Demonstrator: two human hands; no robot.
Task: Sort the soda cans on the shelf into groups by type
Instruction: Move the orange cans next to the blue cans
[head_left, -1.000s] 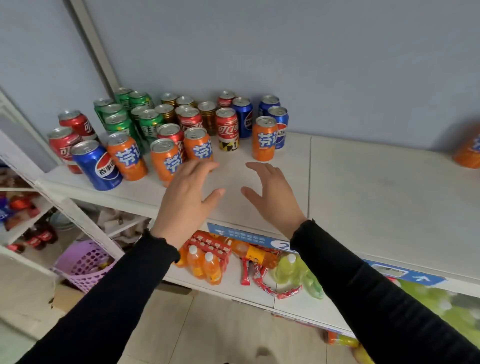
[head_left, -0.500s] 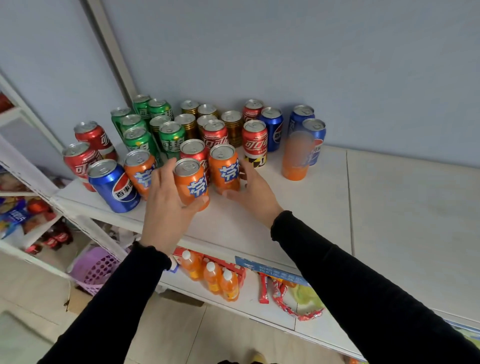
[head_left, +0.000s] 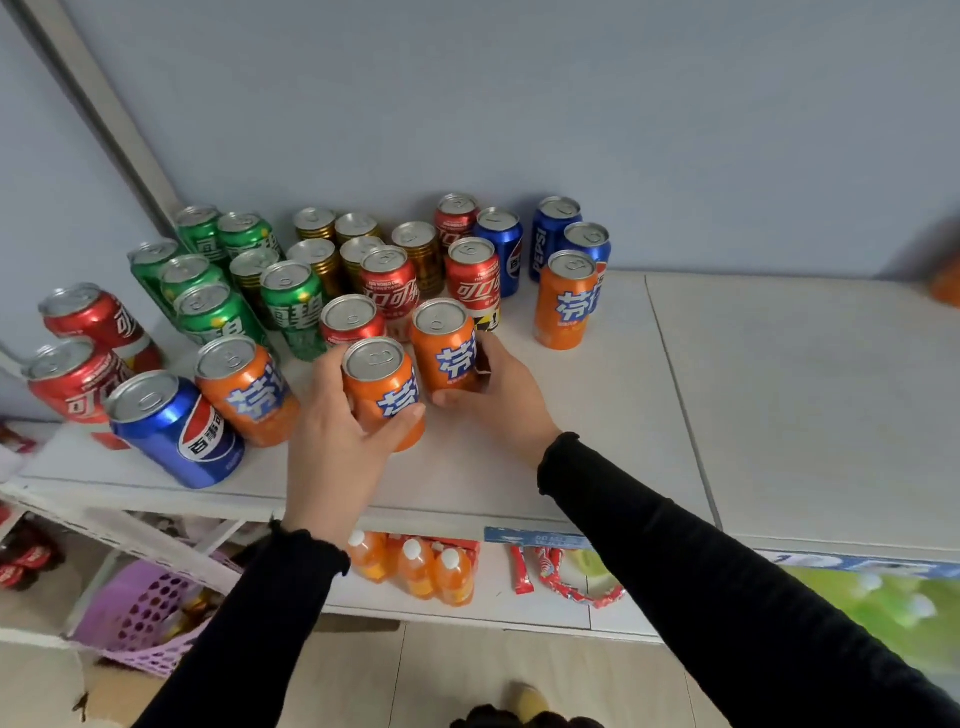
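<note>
Many soda cans stand on the white shelf (head_left: 779, 415). My left hand (head_left: 337, 441) grips an orange can (head_left: 384, 389) near the shelf's front. My right hand (head_left: 498, 395) grips a second orange can (head_left: 447, 345) just behind and right of it. Two more orange cans stand apart: one at the left (head_left: 247, 389) beside a blue Pepsi can (head_left: 176, 431), one at the right (head_left: 566, 301). Green cans (head_left: 208, 306), gold cans (head_left: 322, 254), red Coca-Cola cans (head_left: 389, 280) and blue Pepsi cans (head_left: 556, 234) crowd the back.
Two red cans (head_left: 83, 348) sit at the far left edge. Bare shelf stretches to the right, with an orange object (head_left: 945, 280) at the far right edge. The lower shelf holds small orange bottles (head_left: 415, 566) and snack packets. A purple basket (head_left: 140, 613) stands on the floor.
Both hands reached forward from open and closed around the two orange cans. The view has shifted, so the cans sit nearer the frame's middle.
</note>
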